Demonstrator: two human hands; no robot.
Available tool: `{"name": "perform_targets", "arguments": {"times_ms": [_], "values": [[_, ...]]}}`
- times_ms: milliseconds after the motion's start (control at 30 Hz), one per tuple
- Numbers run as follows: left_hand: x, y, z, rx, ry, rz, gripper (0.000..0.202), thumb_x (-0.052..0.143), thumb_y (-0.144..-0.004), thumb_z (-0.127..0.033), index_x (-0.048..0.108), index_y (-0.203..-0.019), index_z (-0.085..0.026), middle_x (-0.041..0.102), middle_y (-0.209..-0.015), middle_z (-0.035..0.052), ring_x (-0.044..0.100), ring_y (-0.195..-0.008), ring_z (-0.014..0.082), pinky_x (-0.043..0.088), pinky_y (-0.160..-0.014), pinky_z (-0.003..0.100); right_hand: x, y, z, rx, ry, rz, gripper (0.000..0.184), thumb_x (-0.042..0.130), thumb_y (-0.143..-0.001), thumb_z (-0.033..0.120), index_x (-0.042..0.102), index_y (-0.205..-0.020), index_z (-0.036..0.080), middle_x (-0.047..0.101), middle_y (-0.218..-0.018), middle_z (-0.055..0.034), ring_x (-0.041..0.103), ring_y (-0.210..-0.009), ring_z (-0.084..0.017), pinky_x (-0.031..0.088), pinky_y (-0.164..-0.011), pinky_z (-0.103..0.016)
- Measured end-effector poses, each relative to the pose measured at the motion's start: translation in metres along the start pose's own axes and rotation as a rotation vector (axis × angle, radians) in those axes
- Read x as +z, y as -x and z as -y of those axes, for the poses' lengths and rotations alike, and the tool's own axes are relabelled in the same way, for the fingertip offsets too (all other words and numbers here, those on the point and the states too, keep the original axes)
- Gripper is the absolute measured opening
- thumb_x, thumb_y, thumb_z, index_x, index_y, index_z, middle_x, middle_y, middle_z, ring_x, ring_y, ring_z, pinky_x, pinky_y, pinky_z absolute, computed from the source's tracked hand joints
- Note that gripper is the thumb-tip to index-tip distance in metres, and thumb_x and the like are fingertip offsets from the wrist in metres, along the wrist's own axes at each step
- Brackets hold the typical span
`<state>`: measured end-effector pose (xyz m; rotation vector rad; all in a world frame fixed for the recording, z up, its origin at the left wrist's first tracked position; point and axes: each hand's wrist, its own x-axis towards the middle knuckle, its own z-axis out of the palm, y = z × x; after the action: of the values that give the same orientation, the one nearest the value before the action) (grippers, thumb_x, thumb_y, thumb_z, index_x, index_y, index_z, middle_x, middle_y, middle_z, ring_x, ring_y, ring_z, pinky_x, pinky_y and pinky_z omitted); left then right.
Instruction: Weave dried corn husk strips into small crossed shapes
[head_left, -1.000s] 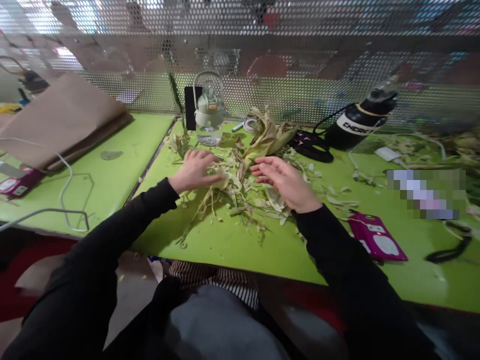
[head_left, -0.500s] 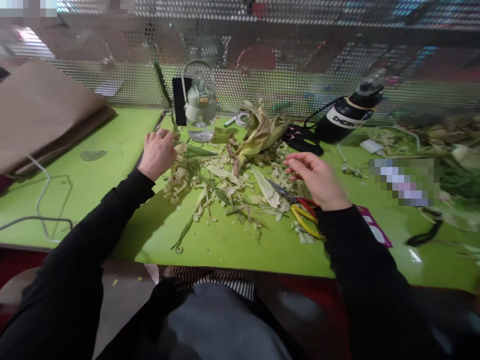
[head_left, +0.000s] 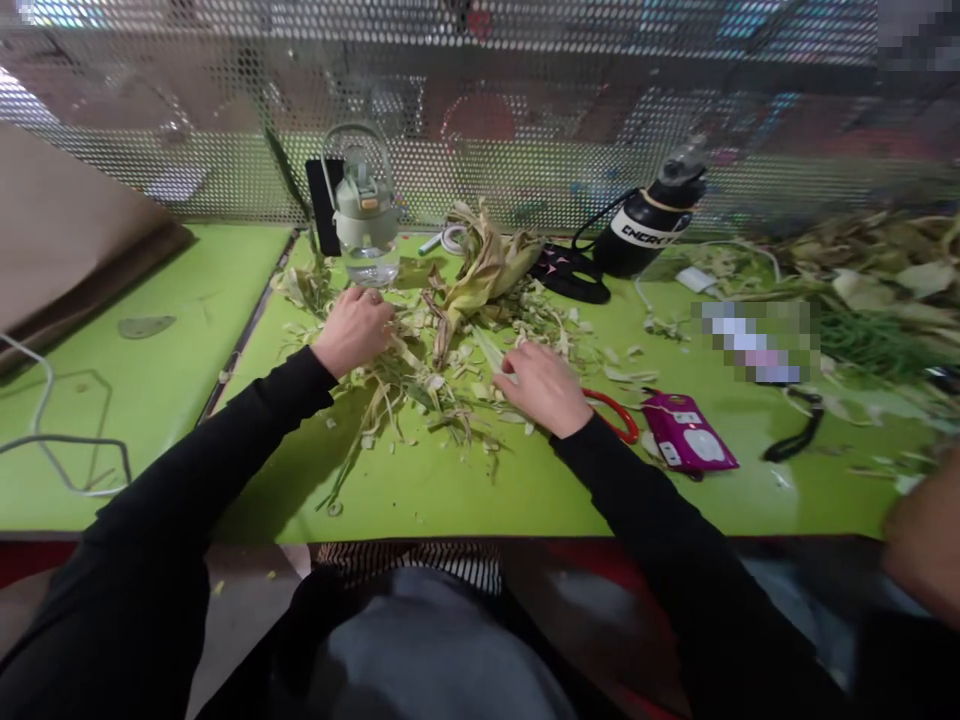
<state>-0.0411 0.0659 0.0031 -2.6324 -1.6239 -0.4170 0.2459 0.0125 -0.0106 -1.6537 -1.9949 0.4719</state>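
Both hands were down in the corn-husk scraps mid-table, left hand fisted on a husk bundle at 11 o'clock, right hand flat on scraps by red-handled scissors at 3 o'clock: gathering step, next probably needs a firmer two-hand grip.

Water bottle just beyond husks

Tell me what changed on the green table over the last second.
The left hand went out to the table's left edge, then came back onto the husk scraps. The right hand lifted, baring red and yellow scissors, then dropped onto the scraps, covering their blades. Neither hand visibly grips anything. The clear bottle, black bottle and pink pack stayed put.
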Motion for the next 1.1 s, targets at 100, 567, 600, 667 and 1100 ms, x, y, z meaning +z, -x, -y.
{"name": "perform_targets", "arguments": {"times_ms": [100, 567, 600, 667, 1100], "values": [[-0.012, -0.003, -0.021, 0.053, 0.214, -0.002, 0.018, 0.053, -0.088, -0.023, 0.070, -0.091, -0.017, 0.071, -0.102, 0.0112, 0.063, -0.099, 0.0248, 0.045, -0.101, 0.046, -0.018, -0.008, 0.004, 0.023, -0.126, 0.029, 0.026, 0.066, -0.078, 0.036, 0.053, -0.060, 0.023, 0.059, -0.066, -0.0038, 0.056, -0.066, -0.020, 0.048, -0.071, -0.039], [-0.037, 0.010, -0.094, -0.197, 1.563, 0.297, 0.025, 0.052, -0.100, -0.028, 0.063, -0.087, -0.011, 0.069, -0.082, 0.0048, 0.065, -0.073, 0.0099, 0.056, -0.079, 0.030, -0.025, 0.038, 0.075, -0.377, -0.072, -0.269, 0.015, 0.061, -0.091, 0.036, 0.066, -0.097, 0.023, 0.067, -0.109, -0.0108, 0.062, -0.097, -0.025, 0.052, -0.082, -0.042], [-0.037, 0.011, -0.092, -0.246, 1.584, 0.281, 0.025, 0.050, -0.101, -0.027, 0.062, -0.087, -0.011, 0.069, -0.082, 0.0043, 0.066, -0.072, 0.0097, 0.056, -0.079, 0.030, -0.024, 0.034, 0.074, -0.309, -0.107, -0.288, 0.022, 0.066, -0.088, 0.041, 0.064, -0.100, 0.023, 0.066, -0.109, -0.0103, 0.062, -0.092, -0.024, 0.052, -0.077, -0.039], [-0.038, 0.013, -0.088, -0.277, 1.601, 0.267, 0.021, 0.053, -0.100, -0.025, 0.062, -0.089, -0.011, 0.069, -0.082, 0.0039, 0.065, -0.071, 0.0095, 0.057, -0.077, 0.029, -0.024, 0.026, 0.073, -0.196, -0.180, -0.240, 0.035, 0.072, -0.082, 0.052, 0.062, -0.098, 0.023, 0.067, -0.098, -0.0074, 0.060, -0.079, -0.021, 0.049, -0.068, -0.035], [-0.032, 0.025, -0.078, -0.214, 1.571, 0.063, 0.010, 0.054, -0.095, -0.011, 0.054, -0.085, -0.013, 0.058, -0.071, -0.0036, 0.055, -0.058, 0.0042, 0.049, -0.063, 0.021, -0.007, 0.015, 0.076, -0.059, -0.455, -0.149, 0.041, 0.063, -0.084, 0.063, 0.058, -0.083, 0.023, 0.058, -0.070, 0.0010, 0.050, -0.063, -0.015, 0.040, -0.060, -0.028]]}}
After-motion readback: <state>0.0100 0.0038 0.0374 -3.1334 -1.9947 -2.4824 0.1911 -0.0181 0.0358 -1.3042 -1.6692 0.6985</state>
